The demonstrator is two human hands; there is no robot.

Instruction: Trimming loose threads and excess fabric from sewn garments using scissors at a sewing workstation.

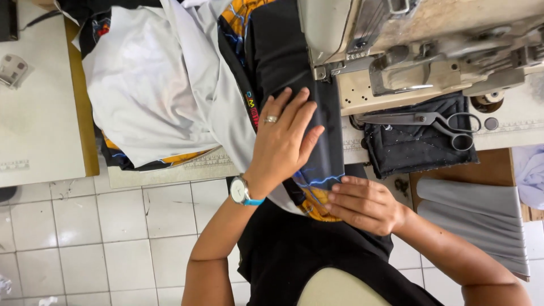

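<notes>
The person wears a black top (306,255), arms bare below the sleeves. The left hand (281,141) has a silver ring (271,119) on one finger; its wrist carries a round white-faced watch (240,191) on a bright blue strap.

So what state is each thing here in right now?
Left hand: flat, fingers spread, pressing the black fabric strip.
Right hand: fingers curled, pinching the strip's near end.
Black fabric strip: laid straight, running under the sewing machine head.
Sewing machine: fabric fed under it.
Scissors: closed, lying on the dark cloth pad.
White garment: bunched, crumpled on the table.
</notes>
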